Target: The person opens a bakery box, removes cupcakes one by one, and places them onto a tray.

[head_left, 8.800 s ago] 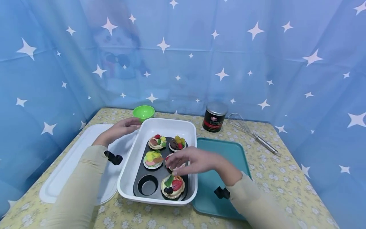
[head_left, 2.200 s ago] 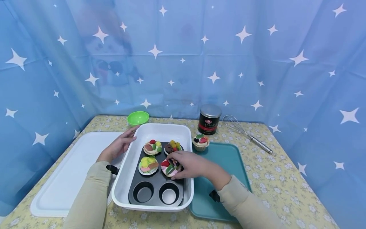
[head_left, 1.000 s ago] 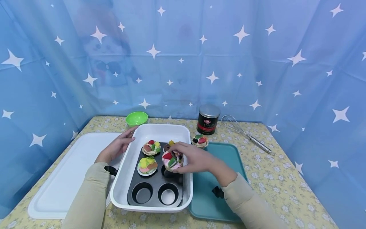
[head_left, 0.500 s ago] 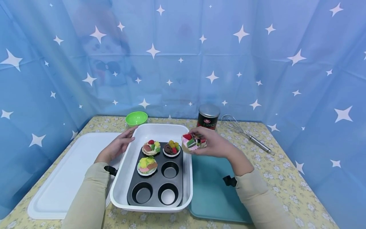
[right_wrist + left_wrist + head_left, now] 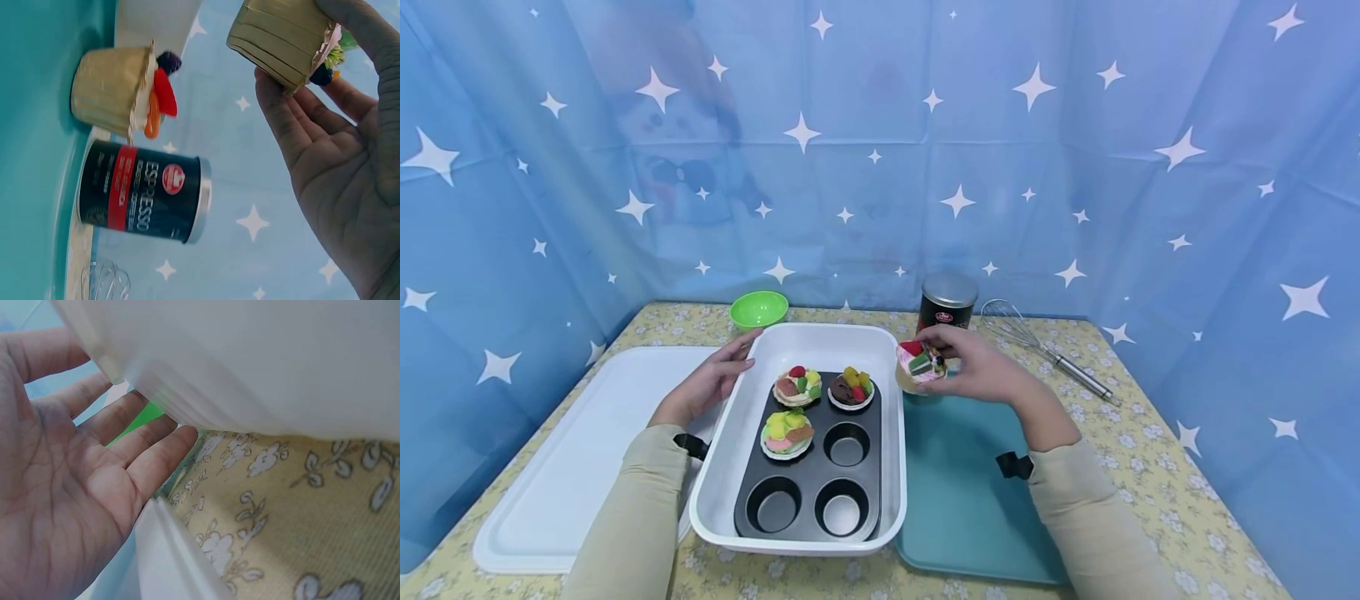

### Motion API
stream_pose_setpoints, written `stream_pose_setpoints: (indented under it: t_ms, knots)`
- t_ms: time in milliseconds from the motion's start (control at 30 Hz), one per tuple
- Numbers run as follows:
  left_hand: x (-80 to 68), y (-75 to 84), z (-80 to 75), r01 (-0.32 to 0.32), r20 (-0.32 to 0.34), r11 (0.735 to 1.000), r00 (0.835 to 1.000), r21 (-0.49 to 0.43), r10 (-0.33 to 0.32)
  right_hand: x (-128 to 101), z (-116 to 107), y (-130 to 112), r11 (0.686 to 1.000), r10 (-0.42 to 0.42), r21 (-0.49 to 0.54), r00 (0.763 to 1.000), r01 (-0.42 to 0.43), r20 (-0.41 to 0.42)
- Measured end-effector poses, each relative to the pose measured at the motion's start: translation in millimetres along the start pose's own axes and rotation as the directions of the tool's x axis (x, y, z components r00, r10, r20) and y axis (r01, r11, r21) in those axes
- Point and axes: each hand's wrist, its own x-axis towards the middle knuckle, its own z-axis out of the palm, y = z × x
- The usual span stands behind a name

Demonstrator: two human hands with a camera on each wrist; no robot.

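My right hand (image 5: 992, 375) pinches a toy cupcake (image 5: 917, 367) with pink cream, a strawberry and a green piece, raised over the far left part of the teal tray (image 5: 977, 492). The right wrist view shows its pleated tan cup. Another cupcake (image 5: 106, 90) stands on that tray, mostly hidden behind the hand in the head view. A white pan (image 5: 718, 467) contains a dark muffin tin (image 5: 808, 467). Three cupcakes fill its far cups and middle left cup; the other three cups are bare. My left hand (image 5: 703, 387) touches the pan's left side with its fingers extended.
A white lid-like tray (image 5: 565, 475) lies at the left, partly under the left forearm. At the back stand a green bowl (image 5: 758, 310) and a black espresso can (image 5: 947, 304). Farther right lies a whisk (image 5: 1045, 346). Flowered cloth (image 5: 1157, 467) covers the table.
My right hand has lifted the pink cupcake out of the tin's middle right cup and carried it right over the teal tray. Earlier, another cupcake went from the near right cup to the tray.
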Motion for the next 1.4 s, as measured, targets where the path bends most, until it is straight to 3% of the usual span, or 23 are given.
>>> stream_pose_setpoints:
  t_ms: [367, 567, 967, 1400]
  knots:
    - [-0.3, 0.7, 0.1, -0.001, 0.001, 1.0, 1.0, 0.006, 0.001, -11, -22, 21, 0.991, 0.134, -0.012, 0.991, -0.134, -0.026]
    - [0.6, -0.3, -0.3, -0.003, 0.002, 1.0, 1.0, 0.007, 0.003, -17, -29, 40, 0.985, 0.165, -0.043, 0.985, -0.168, -0.057]
    - [2.0, -1.4, -1.2, -0.001, -0.002, 1.0, 1.0, 0.002, 0.001, -26, -35, 73, 0.97, 0.244, -0.005, 0.968, -0.245, -0.061]
    - [1.0, -0.4, -0.4, 0.004, -0.004, 1.0, 1.0, -0.002, -0.004, -26, -24, 92, 0.949, 0.31, -0.062, 0.951, -0.309, 0.003]
